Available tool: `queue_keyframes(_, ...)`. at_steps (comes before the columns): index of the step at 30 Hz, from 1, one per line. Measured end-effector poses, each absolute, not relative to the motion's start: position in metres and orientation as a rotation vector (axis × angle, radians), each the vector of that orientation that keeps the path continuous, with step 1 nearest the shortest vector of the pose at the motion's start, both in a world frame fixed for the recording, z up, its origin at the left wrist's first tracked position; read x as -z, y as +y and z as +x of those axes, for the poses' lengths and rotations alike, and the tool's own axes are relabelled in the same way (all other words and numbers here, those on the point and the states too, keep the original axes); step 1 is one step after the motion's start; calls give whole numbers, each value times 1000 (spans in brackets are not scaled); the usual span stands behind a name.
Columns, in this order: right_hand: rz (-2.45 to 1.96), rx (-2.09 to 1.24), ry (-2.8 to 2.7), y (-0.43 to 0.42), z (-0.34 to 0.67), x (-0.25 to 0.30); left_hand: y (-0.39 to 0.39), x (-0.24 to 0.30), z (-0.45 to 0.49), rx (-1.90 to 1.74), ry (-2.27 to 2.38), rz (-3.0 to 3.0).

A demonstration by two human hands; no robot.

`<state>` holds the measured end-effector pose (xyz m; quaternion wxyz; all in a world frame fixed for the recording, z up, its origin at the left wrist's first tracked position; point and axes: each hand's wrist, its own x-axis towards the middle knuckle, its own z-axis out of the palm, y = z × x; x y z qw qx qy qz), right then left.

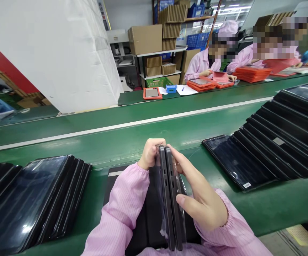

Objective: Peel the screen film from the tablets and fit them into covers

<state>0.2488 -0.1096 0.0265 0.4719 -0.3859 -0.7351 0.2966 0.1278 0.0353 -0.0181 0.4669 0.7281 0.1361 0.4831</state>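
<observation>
Two black tablets (166, 188) in clear film stand on edge, side by side, with their port edges facing up. My left hand (152, 153) is closed round their far upper corner. Against the right face rests my right hand (203, 199), its thumb near the middle of the edge and its fingers towards the far end; some fingertips are hidden. Beneath the tablets a flat black cover-like sheet (127, 209) with a pale strip at its far edge lies on the green bench.
Film-wrapped tablets (39, 199) lean in a row on the left. A longer slanted row of tablets (284, 131) spreads on the right. Across the green belt (103, 124), people in pink sit by stacks of orange-red cases (251, 73). A white wrapped column (81, 53) rises at the back left.
</observation>
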Motion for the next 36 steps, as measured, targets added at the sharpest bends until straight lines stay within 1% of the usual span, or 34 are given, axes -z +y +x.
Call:
queue_keyframes(10, -962, -689, -1844, -108, 252, -27, 39, 21, 129, -1180, 330, 1780)
queue_keyframes(18, -968, -705, -1801, -112, 246, -28, 41, 24, 129, -1200, 327, 1787)
queue_keyframes(24, -1004, -687, -1637, -106, 239, -23, 45, 28, 130, -1227, 347, 1784)
queue_keyframes(29, -988, -707, -1646, -106, 238, -23, 44, 27, 131, -1280, 386, 1749)
queue_keyframes(32, -1123, -651, -1670, -110, 236, -30, 36, 34, 134, -1412, 468, 1673)
queue_keyframes(34, -1220, -625, -1687, -114, 234, -35, 26, 43, 135, -1597, 626, 1517)
queue_keyframes(36, -1273, -618, -1714, -119, 232, -39, 14, 54, 135, -1594, 809, 1251)
